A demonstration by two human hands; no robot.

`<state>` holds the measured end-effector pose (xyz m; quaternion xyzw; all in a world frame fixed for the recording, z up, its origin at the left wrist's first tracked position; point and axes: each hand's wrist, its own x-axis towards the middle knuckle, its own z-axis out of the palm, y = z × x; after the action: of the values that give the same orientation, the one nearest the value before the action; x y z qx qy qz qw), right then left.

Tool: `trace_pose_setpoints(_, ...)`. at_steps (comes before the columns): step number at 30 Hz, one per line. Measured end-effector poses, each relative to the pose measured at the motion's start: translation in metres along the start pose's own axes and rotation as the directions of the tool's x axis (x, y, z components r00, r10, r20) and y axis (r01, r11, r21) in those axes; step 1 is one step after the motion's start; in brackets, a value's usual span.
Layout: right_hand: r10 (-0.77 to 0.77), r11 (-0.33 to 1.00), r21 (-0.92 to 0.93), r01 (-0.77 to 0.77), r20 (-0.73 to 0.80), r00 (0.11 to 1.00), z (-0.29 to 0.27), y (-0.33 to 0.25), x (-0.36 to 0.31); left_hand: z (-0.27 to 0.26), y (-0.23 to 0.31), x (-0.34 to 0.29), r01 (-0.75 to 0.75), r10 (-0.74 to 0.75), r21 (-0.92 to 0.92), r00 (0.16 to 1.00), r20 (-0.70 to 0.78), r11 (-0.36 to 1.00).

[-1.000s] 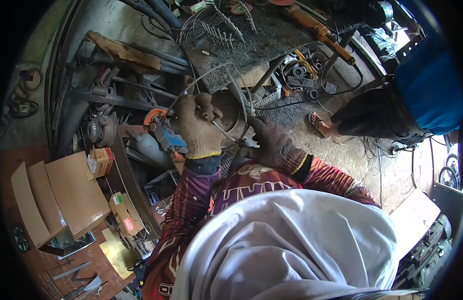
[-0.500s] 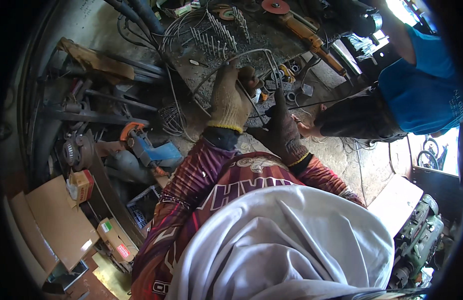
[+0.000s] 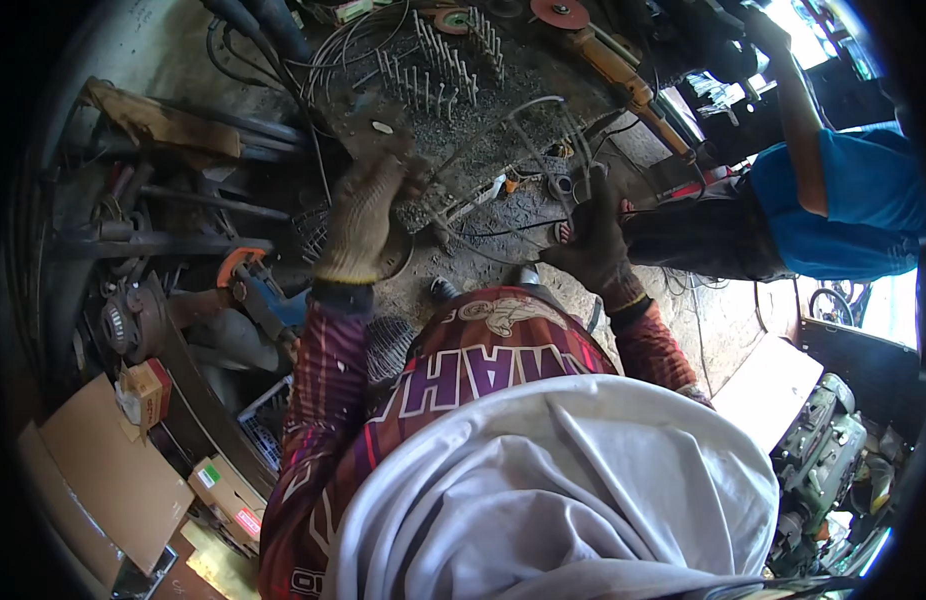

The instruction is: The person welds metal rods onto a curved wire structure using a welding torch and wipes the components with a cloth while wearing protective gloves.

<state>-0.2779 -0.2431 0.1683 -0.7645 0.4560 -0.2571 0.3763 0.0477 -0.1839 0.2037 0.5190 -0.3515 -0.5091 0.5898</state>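
Note:
Between my hands is a frame of thin bent metal rod (image 3: 531, 150), tilted over the dark, gritty work surface (image 3: 483, 210). My right hand (image 3: 595, 240), in a dark soiled knit glove, is closed on the frame's right side. My left hand (image 3: 361, 222), in a tan knit glove, is raised near the frame's left end. Its fingers are smeared by motion, so whether they touch the rod is unclear. Beyond the frame, several upright metal pins (image 3: 433, 70) stand in rows among grit.
An orange grinder (image 3: 618, 75) with a red disc lies at the far right. A person in a blue shirt (image 3: 868, 190) is close on my right. Metal bars (image 3: 213, 203) and cardboard boxes (image 3: 113, 460) crowd the left. A green machine (image 3: 823, 450) stands at lower right.
My left hand has moved left, away from my right hand. My right hand has shifted slightly right with the rod frame. The person in blue has changed posture, one arm now lower.

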Motion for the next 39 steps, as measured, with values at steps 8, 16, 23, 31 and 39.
trace_pose_setpoints(8,-0.039,0.909,0.404,0.104,-0.165,0.986,-0.040,0.015,0.003,0.062,-0.054,0.083,-0.499,0.351,0.810,0.851,0.391,0.306)
trace_pose_setpoints(16,-0.059,0.974,0.209,0.088,-0.140,0.988,-0.063,0.044,0.021,0.099,-0.117,0.152,-0.342,0.197,0.913,0.933,0.301,0.223)
trace_pose_setpoints(23,-0.192,0.950,0.227,0.216,-0.124,0.974,-0.059,0.066,0.033,0.091,-0.072,0.133,-0.308,0.146,0.949,0.944,0.296,0.066)
trace_pose_setpoints(31,-0.148,0.924,0.345,0.167,-0.081,0.986,-0.051,0.053,0.050,0.063,0.025,0.117,-0.356,0.556,0.927,0.749,0.360,-0.120)
trace_pose_setpoints(39,-0.195,0.976,0.101,0.191,0.025,0.981,-0.033,0.024,0.056,-0.018,0.056,0.200,-0.096,0.551,0.995,0.832,0.059,0.038)
